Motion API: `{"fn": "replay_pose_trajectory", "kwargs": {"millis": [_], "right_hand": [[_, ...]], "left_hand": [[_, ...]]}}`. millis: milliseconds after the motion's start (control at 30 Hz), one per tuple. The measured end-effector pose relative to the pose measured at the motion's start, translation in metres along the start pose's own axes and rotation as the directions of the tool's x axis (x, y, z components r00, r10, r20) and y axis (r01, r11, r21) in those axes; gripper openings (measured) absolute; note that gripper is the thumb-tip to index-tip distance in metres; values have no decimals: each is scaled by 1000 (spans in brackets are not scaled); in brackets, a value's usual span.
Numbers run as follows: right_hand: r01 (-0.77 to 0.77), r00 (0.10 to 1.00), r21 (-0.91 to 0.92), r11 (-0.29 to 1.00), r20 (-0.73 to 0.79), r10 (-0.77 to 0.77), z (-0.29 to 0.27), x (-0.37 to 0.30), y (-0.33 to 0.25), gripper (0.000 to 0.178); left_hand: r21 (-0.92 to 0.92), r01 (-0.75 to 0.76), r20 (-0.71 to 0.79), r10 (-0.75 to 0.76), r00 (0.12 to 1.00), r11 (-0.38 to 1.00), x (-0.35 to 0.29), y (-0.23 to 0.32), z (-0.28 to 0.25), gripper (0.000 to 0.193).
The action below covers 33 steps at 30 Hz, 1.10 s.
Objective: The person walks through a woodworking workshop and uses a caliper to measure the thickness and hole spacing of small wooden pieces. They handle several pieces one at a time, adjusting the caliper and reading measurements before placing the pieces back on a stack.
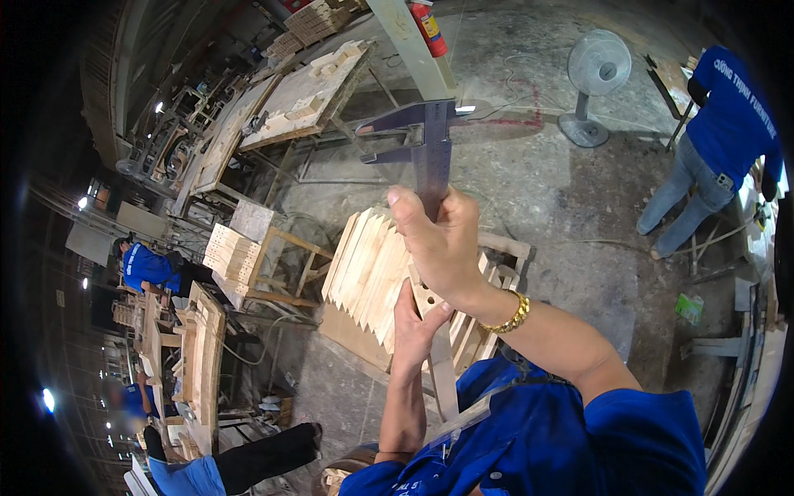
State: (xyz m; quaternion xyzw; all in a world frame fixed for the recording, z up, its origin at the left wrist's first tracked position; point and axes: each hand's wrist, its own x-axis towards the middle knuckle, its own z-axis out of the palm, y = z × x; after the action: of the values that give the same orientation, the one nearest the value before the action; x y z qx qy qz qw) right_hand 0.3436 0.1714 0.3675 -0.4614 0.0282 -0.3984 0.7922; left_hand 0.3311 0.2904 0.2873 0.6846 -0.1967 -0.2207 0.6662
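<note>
- Caliper [436, 157] beyond the drilled wooden piece [424, 293], long axis pointing away from the body; right hand's [442, 248] grip wraps its beam.
- Left hand's [412, 331] grip clasps the wood, nearer the body.

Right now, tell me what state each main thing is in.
Caliper: jaws apart
Right hand: closed on caliper
Left hand: gripping drilled wooden piece
Wooden strips: laid side by side
Fan: upright; whether spinning, cannot tell
Fire extinguisher: against the post

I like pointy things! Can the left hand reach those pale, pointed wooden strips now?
Probably yes: the left hand looks close to the strips, though it's holding a pale wooden piece with holes.
</note>
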Motion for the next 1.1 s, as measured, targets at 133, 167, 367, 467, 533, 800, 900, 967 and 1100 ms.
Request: {"fn": "replay_pose_trajectory", "kwargs": {"millis": [133,167,367,467,533,800,900,967,1100], "right_hand": [[-102,994,168,981,55,94,-7,6,-30,18],[-82,996,210,974,44,75,-11,7,-42,14],[-88,983,199,976,174,53,-21,-9,-86,12],[-47,988,168,985,153,21,-26,-19,-85,20],[4,988,152,988,153,-28,-31,-21,-82,20],[90,961,146,985,248,-124,-42,-39,-73,22],[158,933,75,985,314,-174,-46,-42,-70,22],[188,930,71,980,307,-200,-46,-44,-67,21],[193,949,99,976,233,-211,-43,-49,-60,20]], "left_hand": [[-10,4,-17,-5,1000,1000,-4,0,-1,54],[-11,-12,-24,12,1000,1000,-7,0,-2,54],[186,-155,-16,161,987,970,-21,-7,0,56],[205,-146,-51,160,986,968,-23,-10,0,55],[197,-163,-53,176,983,967,-24,-10,1,54],[244,-236,32,235,971,941,-29,-10,1,59],[229,-216,42,212,976,949,-25,-11,3,60],[231,-217,58,209,976,948,-22,-10,3,61],[235,-214,74,202,977,948,-21,-5,3,61]]}}
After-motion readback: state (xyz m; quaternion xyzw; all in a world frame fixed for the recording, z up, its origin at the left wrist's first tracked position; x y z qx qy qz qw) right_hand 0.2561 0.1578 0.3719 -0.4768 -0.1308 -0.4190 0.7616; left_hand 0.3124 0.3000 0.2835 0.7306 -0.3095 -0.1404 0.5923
